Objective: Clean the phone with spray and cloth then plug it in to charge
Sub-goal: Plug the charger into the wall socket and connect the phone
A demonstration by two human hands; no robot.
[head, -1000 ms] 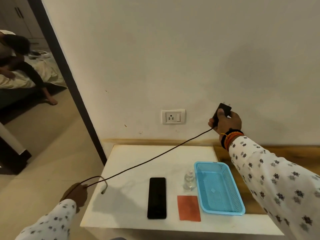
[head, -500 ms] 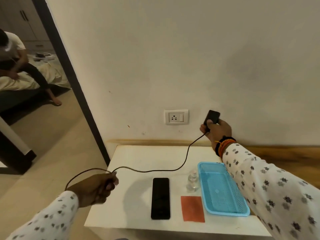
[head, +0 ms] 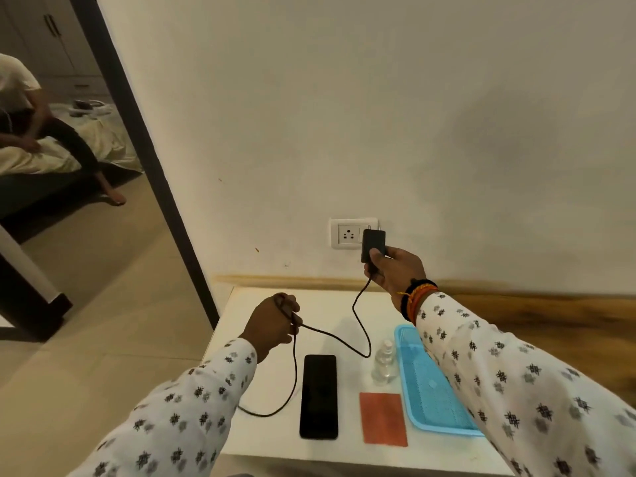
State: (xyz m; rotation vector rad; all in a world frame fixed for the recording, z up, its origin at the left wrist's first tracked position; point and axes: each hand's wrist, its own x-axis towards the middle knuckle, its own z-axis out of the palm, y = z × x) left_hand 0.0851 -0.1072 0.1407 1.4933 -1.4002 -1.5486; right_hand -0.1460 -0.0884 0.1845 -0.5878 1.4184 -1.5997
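Head view: my right hand [head: 395, 270] grips the charger [head: 373, 244] just right of the socket [head: 349, 233]; left hand [head: 275, 321] pinches the cable [head: 361, 325]; phone [head: 319, 395] lies lengthwise on the counter [head: 327, 304].

the light is warm, dim and even, with no glare anywhere. a soft broad shadow smudges the wall [head: 516, 139] at the right of the frame. the wide lens bends the door frame [head: 144, 146] at the left into a slant. the sleeves [head: 516, 390] at the lower corners look soft and slightly smeared; the centre is sharper.
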